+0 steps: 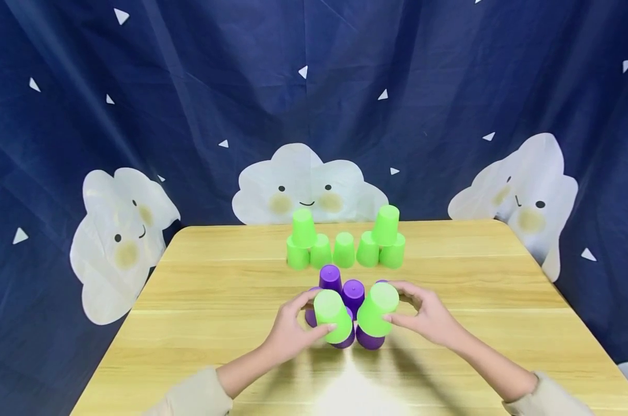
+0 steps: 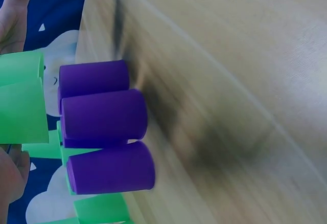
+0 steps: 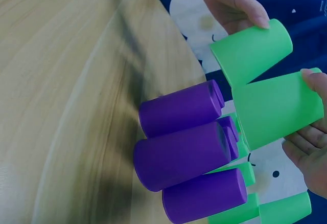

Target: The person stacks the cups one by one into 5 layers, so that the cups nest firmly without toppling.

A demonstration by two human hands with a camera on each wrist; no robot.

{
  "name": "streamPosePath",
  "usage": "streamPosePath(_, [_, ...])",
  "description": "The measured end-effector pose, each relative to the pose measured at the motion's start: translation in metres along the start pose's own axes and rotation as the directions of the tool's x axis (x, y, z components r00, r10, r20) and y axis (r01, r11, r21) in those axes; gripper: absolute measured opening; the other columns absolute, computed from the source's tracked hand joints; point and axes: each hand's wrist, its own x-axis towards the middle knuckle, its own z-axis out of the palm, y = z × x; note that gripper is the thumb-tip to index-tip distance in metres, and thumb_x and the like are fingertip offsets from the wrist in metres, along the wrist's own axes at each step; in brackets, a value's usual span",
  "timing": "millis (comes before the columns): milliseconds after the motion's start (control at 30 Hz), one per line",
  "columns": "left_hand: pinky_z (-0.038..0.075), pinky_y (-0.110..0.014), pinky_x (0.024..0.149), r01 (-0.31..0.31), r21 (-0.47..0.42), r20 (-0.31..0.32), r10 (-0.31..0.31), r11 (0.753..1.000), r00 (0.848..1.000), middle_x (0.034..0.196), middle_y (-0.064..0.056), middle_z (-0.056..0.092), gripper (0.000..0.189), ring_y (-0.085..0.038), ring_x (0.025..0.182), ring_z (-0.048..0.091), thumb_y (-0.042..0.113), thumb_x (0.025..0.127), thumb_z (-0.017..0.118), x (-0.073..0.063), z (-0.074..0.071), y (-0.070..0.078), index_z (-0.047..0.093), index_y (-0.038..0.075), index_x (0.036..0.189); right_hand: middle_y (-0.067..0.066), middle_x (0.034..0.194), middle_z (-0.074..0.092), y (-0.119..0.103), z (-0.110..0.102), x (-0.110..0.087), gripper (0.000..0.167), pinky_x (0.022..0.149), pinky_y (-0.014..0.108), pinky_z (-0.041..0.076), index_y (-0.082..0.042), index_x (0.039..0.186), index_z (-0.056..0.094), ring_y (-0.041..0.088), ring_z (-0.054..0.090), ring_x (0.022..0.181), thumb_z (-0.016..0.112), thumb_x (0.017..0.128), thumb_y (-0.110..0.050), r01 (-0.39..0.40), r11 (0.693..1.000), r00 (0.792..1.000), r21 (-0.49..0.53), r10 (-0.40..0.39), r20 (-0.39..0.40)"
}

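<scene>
My left hand (image 1: 288,329) grips a light green cup (image 1: 333,315) upside down, thumb on the near side. A second upside-down green cup (image 1: 377,311) is held by my right hand (image 1: 428,315), fingers and thumb on its sides. In the right wrist view the two green cups lean side by side, close over the tops of several purple cups (image 3: 181,155). Those purple cups stand mouth down on the table, clustered together, partly hidden by the green cups and hands. One purple cup (image 1: 330,277) shows just behind the left green cup.
Farther back on the wooden table (image 1: 215,289), a row of upside-down green cups (image 1: 344,249) stands, with one green cup (image 1: 304,228) stacked at the left end and another (image 1: 385,225) at the right. A dark blue curtain (image 1: 303,104) hangs behind the table.
</scene>
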Motion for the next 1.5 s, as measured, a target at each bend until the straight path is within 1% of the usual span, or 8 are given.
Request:
streamPosePath(133, [0.053, -0.035, 0.086, 0.052, 0.003, -0.031, -0.051, 0.999, 0.998, 0.107, -0.007, 0.067, 0.049, -0.02, 0.089, 0.063, 0.014, 0.071, 0.079, 0.007, -0.003, 0.001, 0.06, 0.007, 0.116, 0.014, 0.102, 0.067, -0.001, 0.002, 0.007, 0.042, 0.087, 0.014, 0.049, 0.005, 0.112, 0.059, -0.006, 0.058, 0.097, 0.073, 0.073, 0.002, -0.017, 0.999, 1.0, -0.035, 0.017, -0.023])
streamPosePath(267, [0.052, -0.029, 0.083, 0.081, 0.012, -0.047, -0.081, 0.997, 0.996, 0.104, -0.005, 0.068, 0.048, -0.019, 0.088, 0.063, 0.014, 0.071, 0.079, 0.012, -0.004, -0.001, 0.061, 0.008, 0.115, 0.018, 0.101, 0.067, 0.002, 0.004, 0.013, 0.041, 0.084, 0.015, 0.05, 0.005, 0.113, 0.06, -0.006, 0.058, 0.094, 0.073, 0.074, 0.001, -0.041, 0.998, 0.998, -0.043, 0.04, -0.039])
streamPosePath(333, [0.053, -0.031, 0.084, 0.082, 0.017, -0.053, -0.081, 0.996, 0.995, 0.105, -0.005, 0.068, 0.048, -0.021, 0.089, 0.063, 0.014, 0.071, 0.079, 0.016, -0.005, -0.002, 0.061, 0.008, 0.115, 0.018, 0.101, 0.068, 0.004, 0.004, 0.016, 0.042, 0.083, 0.015, 0.051, 0.005, 0.113, 0.059, -0.006, 0.058, 0.093, 0.073, 0.074, 0.0, -0.052, 0.998, 0.998, -0.046, 0.05, -0.048])
streamPosePath(600, [0.054, -0.04, 0.082, -0.064, 0.08, -0.079, 0.071, 0.995, 0.994, 0.107, -0.011, 0.066, 0.049, -0.026, 0.095, 0.062, 0.011, 0.071, 0.078, 0.04, 0.0, -0.012, 0.06, 0.004, 0.116, 0.016, 0.105, 0.067, 0.009, 0.01, 0.033, 0.044, 0.087, 0.017, 0.051, 0.004, 0.116, 0.059, -0.005, 0.057, 0.095, 0.074, 0.075, -0.003, -0.104, 0.993, 0.993, -0.059, 0.1, -0.066])
streamPosePath(733, [0.054, -0.041, 0.081, -0.079, 0.097, -0.093, 0.088, 0.992, 0.992, 0.107, -0.015, 0.066, 0.049, -0.029, 0.093, 0.062, 0.01, 0.071, 0.078, 0.048, 0.002, -0.019, 0.059, 0.001, 0.115, 0.018, 0.105, 0.067, 0.012, 0.013, 0.04, 0.044, 0.088, 0.016, 0.05, 0.005, 0.115, 0.059, -0.004, 0.058, 0.095, 0.074, 0.074, -0.003, -0.1, 0.994, 0.992, -0.052, 0.095, -0.08])
streamPosePath(1067, [0.053, -0.046, 0.083, -0.017, 0.086, -0.121, 0.027, 0.996, 0.992, 0.111, -0.015, 0.065, 0.051, -0.03, 0.095, 0.061, 0.015, 0.073, 0.078, 0.062, 0.006, -0.026, 0.058, 0.0, 0.118, 0.019, 0.106, 0.067, 0.021, 0.014, 0.053, 0.044, 0.087, 0.031, 0.054, 0.005, 0.114, 0.06, 0.009, 0.062, 0.096, 0.075, 0.074, -0.003, -0.08, 0.993, 0.99, -0.092, 0.068, -0.122])
streamPosePath(1233, [0.052, -0.047, 0.084, 0.008, 0.081, -0.145, 0.004, 0.997, 0.989, 0.111, -0.015, 0.064, 0.052, -0.029, 0.095, 0.06, 0.015, 0.073, 0.078, 0.068, 0.007, -0.029, 0.057, 0.001, 0.118, 0.02, 0.108, 0.067, 0.026, 0.016, 0.061, 0.045, 0.088, 0.032, 0.054, 0.006, 0.114, 0.06, 0.017, 0.064, 0.097, 0.076, 0.072, -0.001, -0.07, 0.991, 0.987, -0.115, 0.052, -0.152])
streamPosePath(1500, [0.053, -0.042, 0.084, 0.058, 0.074, -0.193, -0.043, 0.996, 0.98, 0.109, -0.016, 0.064, 0.052, -0.028, 0.097, 0.059, 0.015, 0.073, 0.077, 0.079, 0.006, -0.031, 0.057, 0.0, 0.118, 0.025, 0.106, 0.066, 0.028, 0.019, 0.075, 0.047, 0.086, 0.039, 0.054, 0.009, 0.113, 0.059, 0.03, 0.064, 0.095, 0.076, 0.07, 0.003, -0.118, 0.987, 0.969, -0.108, 0.091, -0.229])
